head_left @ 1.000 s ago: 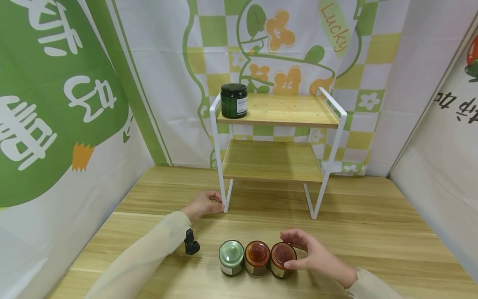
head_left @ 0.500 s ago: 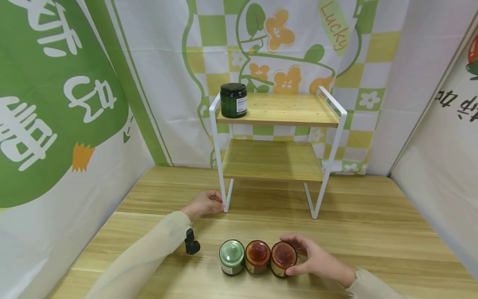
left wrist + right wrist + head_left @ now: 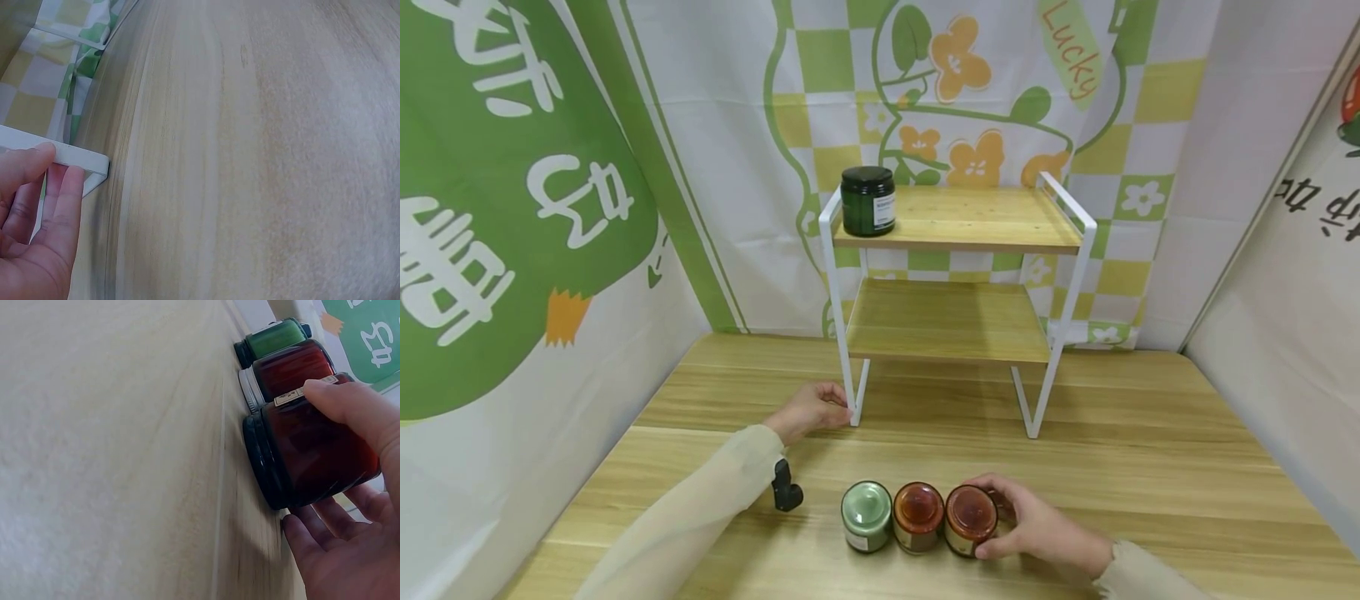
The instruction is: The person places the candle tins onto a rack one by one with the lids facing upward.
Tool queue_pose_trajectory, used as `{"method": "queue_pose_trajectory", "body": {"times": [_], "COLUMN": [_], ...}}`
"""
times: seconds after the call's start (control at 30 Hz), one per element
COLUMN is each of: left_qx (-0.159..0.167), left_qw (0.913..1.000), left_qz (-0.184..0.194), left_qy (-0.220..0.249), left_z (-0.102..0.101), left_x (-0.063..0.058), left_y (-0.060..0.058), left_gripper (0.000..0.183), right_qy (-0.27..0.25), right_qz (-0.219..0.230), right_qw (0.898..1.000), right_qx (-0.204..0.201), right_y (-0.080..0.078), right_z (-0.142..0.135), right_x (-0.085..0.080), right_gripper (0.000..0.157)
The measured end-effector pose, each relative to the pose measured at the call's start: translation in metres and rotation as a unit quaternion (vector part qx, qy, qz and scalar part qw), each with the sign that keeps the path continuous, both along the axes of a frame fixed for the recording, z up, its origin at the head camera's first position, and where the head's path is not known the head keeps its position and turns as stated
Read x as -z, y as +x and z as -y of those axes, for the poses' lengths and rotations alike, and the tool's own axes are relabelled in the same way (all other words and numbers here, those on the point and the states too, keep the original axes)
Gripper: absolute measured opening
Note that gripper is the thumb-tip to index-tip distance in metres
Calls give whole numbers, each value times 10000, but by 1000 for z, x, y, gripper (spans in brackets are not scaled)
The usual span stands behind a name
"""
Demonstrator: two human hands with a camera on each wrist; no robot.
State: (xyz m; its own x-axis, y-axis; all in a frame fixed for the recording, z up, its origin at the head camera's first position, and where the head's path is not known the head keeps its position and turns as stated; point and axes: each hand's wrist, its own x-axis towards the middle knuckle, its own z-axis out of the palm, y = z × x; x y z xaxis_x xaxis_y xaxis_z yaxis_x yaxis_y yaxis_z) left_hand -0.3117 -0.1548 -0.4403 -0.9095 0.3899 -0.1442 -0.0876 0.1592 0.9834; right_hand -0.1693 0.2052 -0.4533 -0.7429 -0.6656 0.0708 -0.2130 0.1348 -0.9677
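Observation:
Three glass jars stand lid-down in a row on the table: a green jar [image 3: 866, 510], an amber jar [image 3: 917, 510] with a silvery lid, and a darker amber jar [image 3: 972, 514] with a black lid. My right hand [image 3: 1037, 527] holds that last one, thumb on its label side and fingers round the far side. At the two-tier shelf rack [image 3: 951, 321], my left hand [image 3: 808, 411] pinches the foot of the white front left leg [image 3: 75, 156] between thumb and fingers. A dark green jar [image 3: 868, 204] with a black lid sits upright on the top board's left end.
The wooden table [image 3: 1150, 483] runs back to a printed cloth wall [image 3: 737, 167], with cloth on both sides too. A small black device [image 3: 786, 487] is at the left sleeve. The rack's front right leg [image 3: 1033, 421] stands behind the jars.
My right hand has drawn in round the darker amber jar, its thumb shifting slightly down the front. The left hand keeps its place at the rack leg.

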Motion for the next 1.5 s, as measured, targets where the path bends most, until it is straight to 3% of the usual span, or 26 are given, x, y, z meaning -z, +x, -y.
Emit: {"method": "queue_pose_trajectory", "body": {"times": [0.9,1.03,1.17,1.33,1.5], "left_qx": [184,61,26,77,88], "left_qw": [9998,10000,10000,10000,10000], "left_qz": [-88,-19,-4,-5,-14], "left_qy": [79,-10,-87,-35,-35], "left_z": [2,0,0,0,0], "left_x": [0,0,1,1,0], "left_y": [-1,0,0,-1,0], "left_gripper": [13,13,13,13,12], "right_qy": [13,34,171,447,280], "right_qz": [39,-60,-223,-499,-595], "right_qw": [9999,10000,9995,9960,9944], "right_qx": [-107,-54,108,590,830], "right_y": [-2,-1,1,1,-3], "right_z": [2,3,3,1,1], "right_x": [4,3,2,1,-8], "right_gripper": [64,62,61,63,65]}}
